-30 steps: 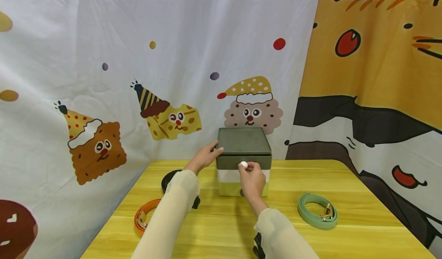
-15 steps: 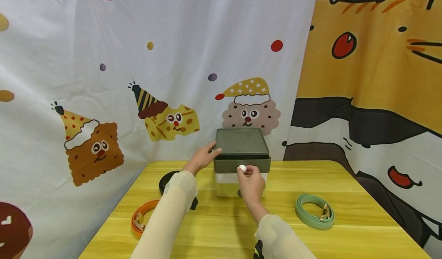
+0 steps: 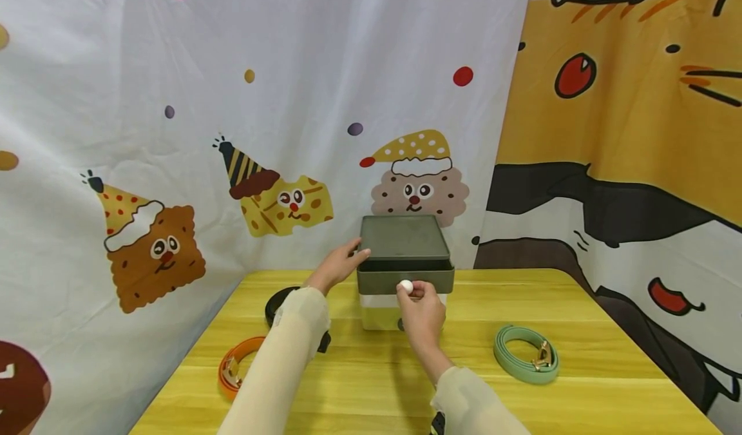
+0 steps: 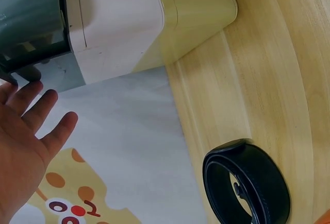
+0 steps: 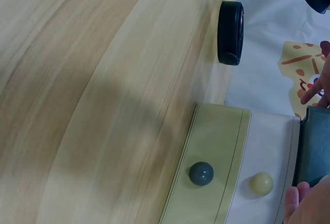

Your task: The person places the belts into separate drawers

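A small drawer cabinet [image 3: 402,236] with a dark green top stands on the table. Its dark green top drawer [image 3: 375,283] is pulled partway out, leaving a dark gap under the lid. My right hand [image 3: 424,316] pinches the white knob [image 3: 406,287] of that drawer between thumb and fingers. My left hand [image 3: 335,269] steadies the cabinet's left side near the top, fingers extended; the left wrist view shows them spread. Below, in the right wrist view, the white middle drawer [image 5: 270,141] has a yellow knob [image 5: 261,184] and the yellow bottom drawer [image 5: 219,131] a dark knob [image 5: 201,173].
On the wooden table [image 3: 359,390], a coiled black belt [image 3: 275,303] and a coiled orange belt [image 3: 226,370] lie left, partly behind the left sleeve. A coiled green belt [image 3: 524,372] with a gold buckle lies right. A printed curtain [image 3: 324,48] hangs behind the table.
The top drawer has slid out toward me with my right hand on its knob, and the gap under the lid has widened. My left hand stays at the cabinet's side.
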`<state>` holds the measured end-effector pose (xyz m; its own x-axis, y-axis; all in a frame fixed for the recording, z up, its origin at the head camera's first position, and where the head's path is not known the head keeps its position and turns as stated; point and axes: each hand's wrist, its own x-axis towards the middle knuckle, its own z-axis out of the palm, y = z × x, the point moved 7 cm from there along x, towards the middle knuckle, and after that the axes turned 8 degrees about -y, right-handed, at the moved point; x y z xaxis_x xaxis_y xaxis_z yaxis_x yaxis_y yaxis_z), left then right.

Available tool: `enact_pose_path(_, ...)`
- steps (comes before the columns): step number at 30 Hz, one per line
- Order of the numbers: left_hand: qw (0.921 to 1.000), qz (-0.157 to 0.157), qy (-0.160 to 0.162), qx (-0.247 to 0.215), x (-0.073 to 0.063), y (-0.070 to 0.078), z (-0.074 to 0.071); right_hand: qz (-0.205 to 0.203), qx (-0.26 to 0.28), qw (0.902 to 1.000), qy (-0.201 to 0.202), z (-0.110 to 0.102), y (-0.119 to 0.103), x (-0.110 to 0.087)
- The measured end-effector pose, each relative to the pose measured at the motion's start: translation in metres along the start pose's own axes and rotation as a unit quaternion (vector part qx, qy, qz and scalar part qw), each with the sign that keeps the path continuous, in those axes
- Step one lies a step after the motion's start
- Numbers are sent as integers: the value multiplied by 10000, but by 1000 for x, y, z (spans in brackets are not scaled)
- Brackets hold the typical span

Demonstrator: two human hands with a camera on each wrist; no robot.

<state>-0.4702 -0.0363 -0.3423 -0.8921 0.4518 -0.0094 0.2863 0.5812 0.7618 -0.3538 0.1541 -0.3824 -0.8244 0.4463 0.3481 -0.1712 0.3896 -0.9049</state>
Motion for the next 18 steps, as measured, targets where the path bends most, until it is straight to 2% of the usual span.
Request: enact_pose_path(18, 10000, -51, 14, 13, -1, 1, -1, -230, 147, 9996, 67, -7, 0, -11)
